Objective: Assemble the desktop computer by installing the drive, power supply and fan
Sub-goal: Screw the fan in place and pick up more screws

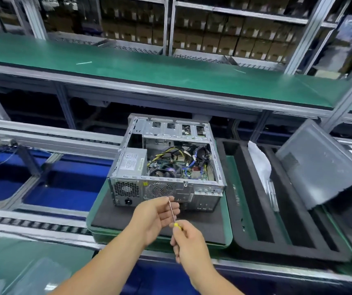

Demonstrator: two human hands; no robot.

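One open computer case (166, 165) sits mid-frame; one screwdriver (173, 213) below it. The right hand (189, 241) pinches its yellow handle; the left hand (156, 218), fingers curled, pinches the shaft.

Screwdriver (172, 211) handle hidden in right hand (186, 241) grip.

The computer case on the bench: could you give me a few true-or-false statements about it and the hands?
1. The computer case lies open with its wiring showing. True.
2. The right hand grips the screwdriver by its yellow handle. True.
3. The left hand rests inside the case. False: it steadies the screwdriver's shaft in front of the case.
4. The power supply lies outside on the green shelf. False: it sits in the case's left corner.
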